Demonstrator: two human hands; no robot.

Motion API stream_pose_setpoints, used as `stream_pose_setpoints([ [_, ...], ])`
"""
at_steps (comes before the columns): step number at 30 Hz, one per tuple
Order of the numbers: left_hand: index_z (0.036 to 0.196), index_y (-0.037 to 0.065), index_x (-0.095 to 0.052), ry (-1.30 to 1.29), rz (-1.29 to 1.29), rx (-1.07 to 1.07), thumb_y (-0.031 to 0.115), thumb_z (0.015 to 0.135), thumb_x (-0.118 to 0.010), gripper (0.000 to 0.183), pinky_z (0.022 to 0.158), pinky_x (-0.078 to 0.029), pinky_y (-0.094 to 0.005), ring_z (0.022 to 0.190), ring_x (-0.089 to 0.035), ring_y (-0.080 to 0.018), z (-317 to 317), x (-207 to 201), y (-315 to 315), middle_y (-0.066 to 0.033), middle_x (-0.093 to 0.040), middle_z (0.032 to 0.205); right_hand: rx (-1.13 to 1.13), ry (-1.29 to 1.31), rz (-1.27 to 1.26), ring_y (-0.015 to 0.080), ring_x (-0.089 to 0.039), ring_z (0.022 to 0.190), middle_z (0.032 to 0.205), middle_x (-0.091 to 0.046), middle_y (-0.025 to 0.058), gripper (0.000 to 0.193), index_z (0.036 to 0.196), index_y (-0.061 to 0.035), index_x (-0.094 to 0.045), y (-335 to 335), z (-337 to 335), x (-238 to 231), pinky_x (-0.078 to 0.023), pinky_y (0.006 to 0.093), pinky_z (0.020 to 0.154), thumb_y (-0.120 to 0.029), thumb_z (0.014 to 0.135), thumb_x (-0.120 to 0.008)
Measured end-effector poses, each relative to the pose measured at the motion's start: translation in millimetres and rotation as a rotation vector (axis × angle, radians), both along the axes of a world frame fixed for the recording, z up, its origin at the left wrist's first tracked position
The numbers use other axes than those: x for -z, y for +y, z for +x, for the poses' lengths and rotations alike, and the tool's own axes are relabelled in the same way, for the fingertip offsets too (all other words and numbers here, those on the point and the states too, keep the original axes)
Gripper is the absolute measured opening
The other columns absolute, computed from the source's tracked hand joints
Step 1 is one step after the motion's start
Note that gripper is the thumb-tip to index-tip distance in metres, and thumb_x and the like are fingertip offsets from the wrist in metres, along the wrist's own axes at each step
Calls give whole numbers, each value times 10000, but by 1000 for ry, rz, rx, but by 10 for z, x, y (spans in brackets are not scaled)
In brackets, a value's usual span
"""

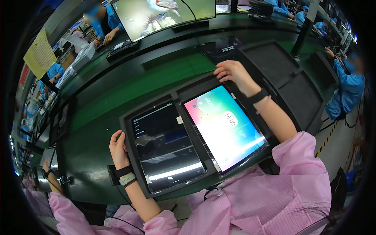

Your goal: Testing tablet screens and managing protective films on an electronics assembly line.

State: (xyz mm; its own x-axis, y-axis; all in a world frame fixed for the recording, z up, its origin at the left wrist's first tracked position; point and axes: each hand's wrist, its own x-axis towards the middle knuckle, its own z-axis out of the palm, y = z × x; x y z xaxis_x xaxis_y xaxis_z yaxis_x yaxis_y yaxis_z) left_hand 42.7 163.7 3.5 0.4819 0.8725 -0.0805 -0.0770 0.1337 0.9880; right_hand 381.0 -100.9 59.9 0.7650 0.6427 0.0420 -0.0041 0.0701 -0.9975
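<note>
A black foam tray point(175, 95) lies tilted on the bench in front of me, with two tablets side by side in its recesses. The left tablet point(166, 145) shows a dark screen with small lines of text and reflections. On the right tablet point(219, 121), a bright multicoloured screen is lit. My left hand point(119, 149) is beside the tray's left edge, its fingers loosely bent and nothing visible in them. Above the tray's far right corner, my right hand point(236, 76) hovers with fingers apart and holds nothing. Both wrists wear black bands.
Another black foam tray point(274, 66) is at the right, beside a dark glossy panel point(221, 49). A monitor point(164, 17) stands at the back of the green bench point(90, 156). Co-workers in blue sit beyond and at right; a person in pink is at left.
</note>
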Motion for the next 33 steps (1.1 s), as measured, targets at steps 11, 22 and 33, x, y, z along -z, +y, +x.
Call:
stream_pose_setpoints([
  [11, 992, 35, -537, 3, -18, 6, 92, 833, -576, 174, 375, -225, -156, 424, -336, 1, 14, -27, -17, 74, -405, 520, 393, 870, 356, 261, -555, 638, 856, -506, 194, 229, 983, 45, -378, 622, 1306, 469, -516, 305, 553, -54, 809, -488],
  [22, 1004, 27, -540, -69, 0, 70, 67, 822, -576, 190, 390, -237, -156, 440, -347, -9, 78, -60, -34, 68, -408, 532, 818, 1185, 533, 261, -571, 802, 859, -576, 106, 239, 989, -41, -523, 1225, 2133, 1425, -521, 415, 562, -228, 908, -399],
  [33, 1010, 25, -546, -142, -19, 78, 88, 851, -534, 171, 404, -238, -158, 468, -322, -9, -26, -80, -33, 68, -378, 593, 613, 519, 175, 301, -566, 968, 1057, -574, 177, 293, 1003, 51, -554, 1410, 1148, 622, -473, 439, 787, -73, 738, -549],
])
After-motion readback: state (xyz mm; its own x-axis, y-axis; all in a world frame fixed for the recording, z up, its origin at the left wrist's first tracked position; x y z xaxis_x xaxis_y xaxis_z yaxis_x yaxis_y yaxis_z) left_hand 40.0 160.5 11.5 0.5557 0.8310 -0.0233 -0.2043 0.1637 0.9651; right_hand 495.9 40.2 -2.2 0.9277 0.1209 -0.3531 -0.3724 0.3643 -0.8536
